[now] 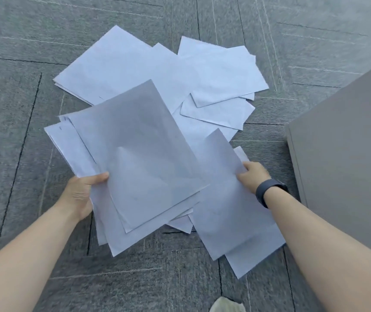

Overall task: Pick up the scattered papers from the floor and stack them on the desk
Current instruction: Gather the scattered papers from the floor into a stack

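Your left hand point(83, 192) is closed on a fanned bundle of white sheets point(139, 167), thumb on top at the bundle's left edge and the other fingers hidden beneath it. The bundle is raised off the floor and tilts toward the far right; its sheets are not squared, and several corners project at the near side and at the left.

Your right hand point(253, 175) is closed on a second, smaller group of sheets point(227, 206), gripping the right edge with the fingers curled over the paper. A dark wristband point(270, 191) sits on that wrist. This group lies just beside the bundle and is overlapped by its near right corner. At least two sheets are visible here; the exact count cannot be determined.

The remaining loose papers point(157, 70) lie on the grey carpet floor point(11, 109) on the far side of both hands. They overlap one another in an irregular pile, with one large sheet at the far left and several smaller-looking sheets crossing at the far right. The raised bundle hides the near part of this pile.

A grey flat-sided block point(346, 158) stands on the floor at the right, near your right forearm. Whether it is the worktop cannot be told. A pale shoe tip point(226, 305) shows at the near edge.
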Action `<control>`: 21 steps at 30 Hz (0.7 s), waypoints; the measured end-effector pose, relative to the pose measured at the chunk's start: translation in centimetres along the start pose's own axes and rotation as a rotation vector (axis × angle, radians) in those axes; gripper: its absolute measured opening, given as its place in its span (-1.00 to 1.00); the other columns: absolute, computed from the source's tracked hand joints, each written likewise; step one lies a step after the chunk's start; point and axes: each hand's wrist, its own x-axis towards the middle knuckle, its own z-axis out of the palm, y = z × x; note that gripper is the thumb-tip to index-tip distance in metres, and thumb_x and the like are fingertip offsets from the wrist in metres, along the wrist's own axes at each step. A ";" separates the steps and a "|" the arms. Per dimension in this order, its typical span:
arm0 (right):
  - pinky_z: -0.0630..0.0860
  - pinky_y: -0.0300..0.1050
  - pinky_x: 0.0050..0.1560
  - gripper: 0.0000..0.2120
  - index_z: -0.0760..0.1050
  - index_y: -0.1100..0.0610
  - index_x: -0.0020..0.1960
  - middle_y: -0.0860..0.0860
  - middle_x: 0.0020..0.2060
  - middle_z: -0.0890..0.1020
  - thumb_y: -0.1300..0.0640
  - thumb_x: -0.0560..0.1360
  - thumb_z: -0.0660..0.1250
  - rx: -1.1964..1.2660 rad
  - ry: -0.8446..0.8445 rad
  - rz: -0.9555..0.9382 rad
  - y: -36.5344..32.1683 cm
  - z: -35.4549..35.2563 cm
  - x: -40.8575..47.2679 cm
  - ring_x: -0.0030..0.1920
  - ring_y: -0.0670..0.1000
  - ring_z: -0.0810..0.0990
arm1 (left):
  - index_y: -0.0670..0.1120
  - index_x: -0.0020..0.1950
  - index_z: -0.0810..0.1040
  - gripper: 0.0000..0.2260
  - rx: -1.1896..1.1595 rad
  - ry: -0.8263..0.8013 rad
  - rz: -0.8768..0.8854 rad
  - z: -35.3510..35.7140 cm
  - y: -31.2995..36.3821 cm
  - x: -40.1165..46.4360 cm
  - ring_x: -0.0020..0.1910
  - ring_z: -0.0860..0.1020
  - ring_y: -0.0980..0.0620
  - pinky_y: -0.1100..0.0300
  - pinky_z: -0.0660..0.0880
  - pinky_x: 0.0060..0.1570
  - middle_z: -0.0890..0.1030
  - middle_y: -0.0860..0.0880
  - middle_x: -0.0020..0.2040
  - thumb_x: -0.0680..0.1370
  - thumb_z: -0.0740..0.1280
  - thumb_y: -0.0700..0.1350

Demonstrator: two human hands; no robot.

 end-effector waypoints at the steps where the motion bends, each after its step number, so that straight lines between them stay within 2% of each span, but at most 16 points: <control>1: 0.52 -0.06 -0.15 -0.72 0.54 0.03 0.10 0.12 -0.07 0.60 0.22 0.44 0.21 0.011 0.003 0.042 1.0 0.0 0.2 -0.08 0.19 0.57 | -0.20 0.26 0.57 -0.61 0.012 -0.002 0.000 0.5 -0.1 0.3 0.19 0.60 -0.18 -0.15 0.46 0.26 0.63 -0.16 0.21 0.43 0.37 -0.33; 3: 0.49 -0.08 -0.14 -0.53 0.37 -0.03 0.35 0.10 0.07 0.57 0.20 0.46 0.23 0.082 0.027 0.120 2.3 0.1 0.3 -0.05 0.15 0.57 | -0.21 0.27 0.56 -0.60 0.025 -0.016 -0.010 1.5 -0.3 0.7 0.19 0.60 -0.18 -0.14 0.48 0.24 0.63 -0.16 0.22 0.43 0.37 -0.33; 5: 0.46 -0.08 -0.14 -0.47 0.27 -0.02 0.41 0.09 0.10 0.55 0.16 0.47 0.29 0.139 0.055 0.161 3.0 0.1 0.4 -0.07 0.12 0.54 | -0.21 0.30 0.54 -0.59 0.039 -0.031 -0.016 2.2 -0.4 1.1 0.19 0.60 -0.17 -0.12 0.52 0.20 0.62 -0.16 0.23 0.45 0.35 -0.33; 8: 0.41 -0.07 -0.09 -0.38 0.22 0.10 0.39 0.06 0.04 0.50 0.12 0.43 0.42 0.162 0.053 0.224 3.5 -0.1 0.8 -0.07 0.11 0.48 | -0.21 0.31 0.54 -0.59 0.047 -0.045 -0.021 2.9 -0.7 1.8 0.20 0.60 -0.16 -0.12 0.50 0.22 0.61 -0.16 0.24 0.45 0.35 -0.33; 10: 0.38 -0.07 -0.10 -0.32 0.21 0.13 0.37 0.06 0.02 0.47 0.06 0.39 0.48 0.174 0.051 0.254 3.7 0.0 1.1 -0.06 0.11 0.47 | -0.21 0.31 0.54 -0.58 0.056 -0.045 -0.022 3.1 -0.9 2.1 0.21 0.59 -0.17 -0.14 0.46 0.26 0.61 -0.16 0.25 0.44 0.35 -0.33; 12: 0.40 -0.05 -0.09 -0.29 0.21 0.14 0.35 0.09 0.08 0.49 0.03 0.35 0.52 0.155 0.051 0.276 3.5 0.0 1.3 -0.05 0.13 0.47 | -0.21 0.31 0.54 -0.58 0.064 -0.042 -0.025 3.3 -1.1 2.3 0.21 0.59 -0.16 -0.13 0.46 0.26 0.61 -0.16 0.24 0.44 0.35 -0.34; 15: 0.47 0.06 0.05 -0.21 0.23 0.15 0.32 0.15 0.22 0.47 -0.04 0.26 0.57 0.084 0.065 0.336 3.4 0.0 2.1 0.11 0.20 0.50 | -0.23 0.28 0.55 -0.58 0.079 -0.026 -0.015 3.4 -1.3 2.7 0.20 0.59 -0.19 -0.15 0.45 0.27 0.61 -0.18 0.23 0.41 0.38 -0.34; 18: 0.38 0.19 0.27 -0.13 0.30 0.14 0.36 0.20 0.35 0.35 -0.18 0.20 0.56 -0.095 0.076 0.406 3.2 -0.2 2.5 0.35 0.25 0.35 | -0.24 0.26 0.56 -0.58 0.090 -0.023 -0.016 3.5 -1.5 2.9 0.20 0.59 -0.20 -0.15 0.45 0.27 0.62 -0.19 0.22 0.39 0.40 -0.34; 21: 0.31 0.19 0.31 -0.21 0.40 0.13 0.32 0.19 0.38 0.33 -0.23 0.23 0.51 -0.181 0.048 0.419 3.2 -0.3 2.6 0.39 0.25 0.27 | -0.26 0.27 0.55 -0.59 0.105 -0.014 -0.018 3.8 -1.7 2.9 0.20 0.58 -0.21 -0.13 0.45 0.27 0.61 -0.21 0.22 0.42 0.38 -0.35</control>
